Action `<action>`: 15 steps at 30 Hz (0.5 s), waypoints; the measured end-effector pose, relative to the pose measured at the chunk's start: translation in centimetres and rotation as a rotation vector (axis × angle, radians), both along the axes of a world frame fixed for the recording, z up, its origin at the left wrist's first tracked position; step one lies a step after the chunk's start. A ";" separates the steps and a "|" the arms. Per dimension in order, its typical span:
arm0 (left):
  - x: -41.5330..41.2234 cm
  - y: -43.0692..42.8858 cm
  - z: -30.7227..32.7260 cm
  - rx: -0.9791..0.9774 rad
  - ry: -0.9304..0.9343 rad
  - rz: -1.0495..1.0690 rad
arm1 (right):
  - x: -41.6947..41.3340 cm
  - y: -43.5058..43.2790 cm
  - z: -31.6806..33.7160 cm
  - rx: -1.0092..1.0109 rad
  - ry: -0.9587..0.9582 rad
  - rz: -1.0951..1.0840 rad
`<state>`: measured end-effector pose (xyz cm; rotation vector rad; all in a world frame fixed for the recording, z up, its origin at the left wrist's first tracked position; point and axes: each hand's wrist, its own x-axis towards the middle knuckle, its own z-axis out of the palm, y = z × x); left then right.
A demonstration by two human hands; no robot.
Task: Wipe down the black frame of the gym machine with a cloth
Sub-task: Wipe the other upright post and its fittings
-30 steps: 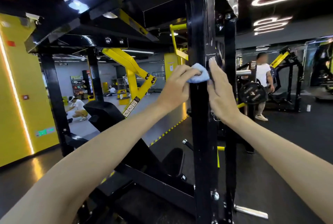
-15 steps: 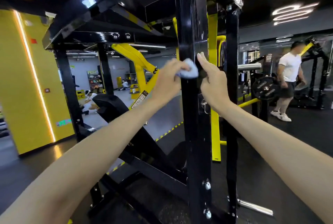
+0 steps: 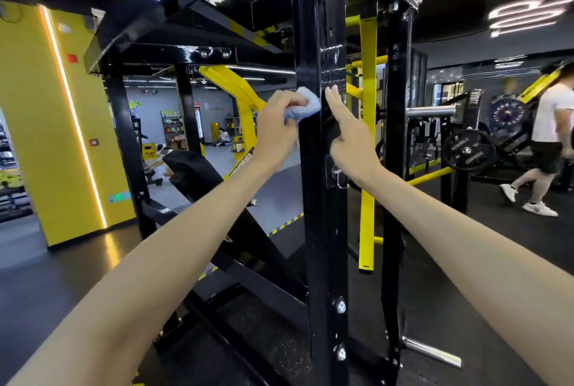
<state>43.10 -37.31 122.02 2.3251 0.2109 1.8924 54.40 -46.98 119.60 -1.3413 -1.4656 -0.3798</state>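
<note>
A small light-blue cloth (image 3: 306, 104) is bunched against the left edge of a black upright post (image 3: 320, 230), the nearest part of the gym machine's frame, at about the middle of the view. The left hand (image 3: 276, 124) has its fingers curled around the cloth and presses it to the post. The right hand (image 3: 348, 134) holds nothing. Its fingers are mostly straight, with the fingertips (image 3: 332, 92) laid flat on the post's right face, just beside the cloth. Both bare forearms reach in from the bottom corners.

The post is glossy black, with smears and streaks above the hands. A small clear hook (image 3: 337, 172) is stuck on below the right hand, and two bolts (image 3: 340, 306) sit lower down.

A black padded bench (image 3: 192, 174) slopes behind the left forearm. Yellow machine arms (image 3: 236, 87) and a yellow upright (image 3: 368, 168) stand behind the post. To the right, a weight plate (image 3: 466, 152) hangs on another machine, near a person in a white shirt (image 3: 549, 137). At far left is a yellow wall (image 3: 34, 124). A distant shelf (image 3: 174, 129) holds coloured goods, too blurred to identify.
</note>
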 end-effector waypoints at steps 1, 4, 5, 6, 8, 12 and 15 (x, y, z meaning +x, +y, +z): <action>0.2 -0.1 0.2 -0.014 -0.022 0.006 | 0.0 0.0 0.0 -0.005 0.013 -0.002; 0.5 -0.3 -3.0 0.012 0.030 0.037 | -0.2 -0.2 0.0 -0.008 0.033 0.031; 0.3 -0.4 -4.9 0.021 0.077 0.035 | -0.3 -0.3 0.1 -0.005 0.036 0.039; 0.0 -0.6 -6.5 0.030 0.125 0.028 | -0.5 -0.4 0.2 -0.003 0.042 0.043; -0.5 -0.7 -7.4 0.037 0.201 -0.007 | -0.9 -0.6 0.2 0.001 0.068 0.042; 0.1 -0.2 -1.0 -0.004 0.076 -0.052 | -1.2 -0.7 0.1 -0.001 0.089 0.082; 1.0 0.2 0.3 -0.020 -0.051 -0.006 | -0.8 -0.7 0.1 -0.018 0.084 0.052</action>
